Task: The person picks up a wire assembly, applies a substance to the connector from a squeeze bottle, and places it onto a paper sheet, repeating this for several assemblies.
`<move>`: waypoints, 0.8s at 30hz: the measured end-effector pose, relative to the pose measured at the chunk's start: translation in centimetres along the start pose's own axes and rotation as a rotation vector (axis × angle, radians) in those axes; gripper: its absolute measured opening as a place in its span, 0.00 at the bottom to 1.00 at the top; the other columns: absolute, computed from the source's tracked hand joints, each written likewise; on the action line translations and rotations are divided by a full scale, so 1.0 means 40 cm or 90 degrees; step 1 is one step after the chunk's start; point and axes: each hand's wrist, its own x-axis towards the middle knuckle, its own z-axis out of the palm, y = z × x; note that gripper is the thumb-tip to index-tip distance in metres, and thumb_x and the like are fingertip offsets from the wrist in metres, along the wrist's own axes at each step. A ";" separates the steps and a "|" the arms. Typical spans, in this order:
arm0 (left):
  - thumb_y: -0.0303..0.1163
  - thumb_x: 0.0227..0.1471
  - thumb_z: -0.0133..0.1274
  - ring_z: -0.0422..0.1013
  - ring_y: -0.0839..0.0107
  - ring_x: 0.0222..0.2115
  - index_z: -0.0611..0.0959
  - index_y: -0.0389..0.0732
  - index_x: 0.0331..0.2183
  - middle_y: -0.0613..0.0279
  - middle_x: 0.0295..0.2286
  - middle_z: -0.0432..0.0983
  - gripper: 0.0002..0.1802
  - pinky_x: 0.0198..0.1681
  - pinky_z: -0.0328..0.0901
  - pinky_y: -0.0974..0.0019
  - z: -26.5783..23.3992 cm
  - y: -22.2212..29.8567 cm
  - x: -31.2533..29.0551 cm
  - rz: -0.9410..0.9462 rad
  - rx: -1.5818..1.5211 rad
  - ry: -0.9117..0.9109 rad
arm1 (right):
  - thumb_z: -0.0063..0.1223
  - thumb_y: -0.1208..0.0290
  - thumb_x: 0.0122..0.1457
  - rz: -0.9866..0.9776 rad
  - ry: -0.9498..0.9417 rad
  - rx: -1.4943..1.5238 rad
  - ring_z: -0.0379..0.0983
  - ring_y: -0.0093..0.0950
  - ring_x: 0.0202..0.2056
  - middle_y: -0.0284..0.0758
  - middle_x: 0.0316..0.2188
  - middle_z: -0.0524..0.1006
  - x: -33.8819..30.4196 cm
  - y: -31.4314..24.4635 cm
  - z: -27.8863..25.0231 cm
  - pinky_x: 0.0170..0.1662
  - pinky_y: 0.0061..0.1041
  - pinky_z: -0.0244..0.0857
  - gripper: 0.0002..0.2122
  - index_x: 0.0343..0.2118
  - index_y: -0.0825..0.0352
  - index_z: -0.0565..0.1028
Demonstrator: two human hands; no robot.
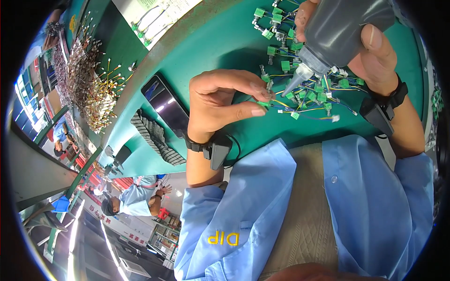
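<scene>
In my right hand (pixel 375 56) is a dark grey squeeze bottle (pixel 344 33), tilted nozzle-down with fingers wrapped around its body. Its clear tapered nozzle (pixel 300 77) points toward the fingertips of my left hand (pixel 225 100), its tip a short way from them. Between left thumb and fingers I pinch a small green component with wires (pixel 264 104), mostly covered by the fingertips. Just beyond and to the right, several similar green components (pixel 321 97), with metal shafts, coloured wires and white plugs, lie loosely on the green mat (pixel 220 56).
Left of my left hand lie a dark phone (pixel 165 104) and a striped grey cloth (pixel 157 138). A white sheet (pixel 157 18) with wired parts is at the top. Big wire bundles (pixel 91 79) are heaped at far left. Other people (pixel 136 199) work in the background.
</scene>
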 end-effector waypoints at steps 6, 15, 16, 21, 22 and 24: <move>0.11 0.37 0.63 0.76 0.63 0.34 0.81 0.28 0.34 0.49 0.31 0.79 0.16 0.39 0.73 0.64 -0.001 -0.018 -0.001 0.024 0.029 0.018 | 0.67 0.58 0.46 -0.001 -0.005 0.006 0.73 0.41 0.46 0.46 0.40 0.75 -0.003 0.004 -0.016 0.51 0.42 0.67 0.33 0.50 0.70 0.65; 0.10 0.37 0.63 0.76 0.64 0.34 0.81 0.27 0.36 0.48 0.34 0.77 0.19 0.39 0.73 0.64 -0.007 -0.014 -0.007 -0.022 0.051 0.033 | 0.65 0.57 0.48 0.000 -0.013 0.014 0.72 0.40 0.46 0.45 0.41 0.74 -0.013 0.012 -0.034 0.51 0.41 0.66 0.32 0.51 0.70 0.64; 0.10 0.37 0.63 0.76 0.64 0.34 0.81 0.27 0.36 0.48 0.34 0.77 0.19 0.39 0.73 0.64 -0.008 -0.011 -0.010 -0.031 0.045 0.036 | 0.65 0.57 0.48 0.001 -0.016 0.016 0.72 0.40 0.46 0.45 0.41 0.74 -0.012 0.014 -0.033 0.51 0.41 0.66 0.32 0.51 0.70 0.64; 0.10 0.37 0.63 0.76 0.64 0.35 0.81 0.27 0.37 0.48 0.34 0.77 0.19 0.40 0.73 0.64 -0.002 -0.006 -0.005 -0.046 0.037 0.037 | 0.63 0.56 0.49 -0.007 -0.020 0.022 0.71 0.39 0.46 0.45 0.42 0.73 -0.012 0.014 -0.046 0.51 0.40 0.66 0.32 0.51 0.70 0.64; 0.10 0.37 0.63 0.76 0.64 0.35 0.81 0.27 0.37 0.48 0.34 0.77 0.19 0.40 0.73 0.64 -0.002 -0.006 -0.006 -0.046 0.037 0.037 | 0.63 0.56 0.49 -0.006 -0.022 0.023 0.71 0.39 0.46 0.44 0.42 0.73 -0.014 0.015 -0.051 0.51 0.40 0.66 0.32 0.52 0.70 0.64; 0.10 0.37 0.63 0.76 0.64 0.35 0.81 0.27 0.37 0.49 0.34 0.77 0.19 0.40 0.73 0.64 -0.002 -0.005 -0.006 -0.051 0.036 0.045 | 0.63 0.56 0.49 -0.007 -0.025 0.026 0.71 0.39 0.46 0.44 0.42 0.73 -0.018 0.016 -0.060 0.51 0.40 0.66 0.32 0.52 0.70 0.64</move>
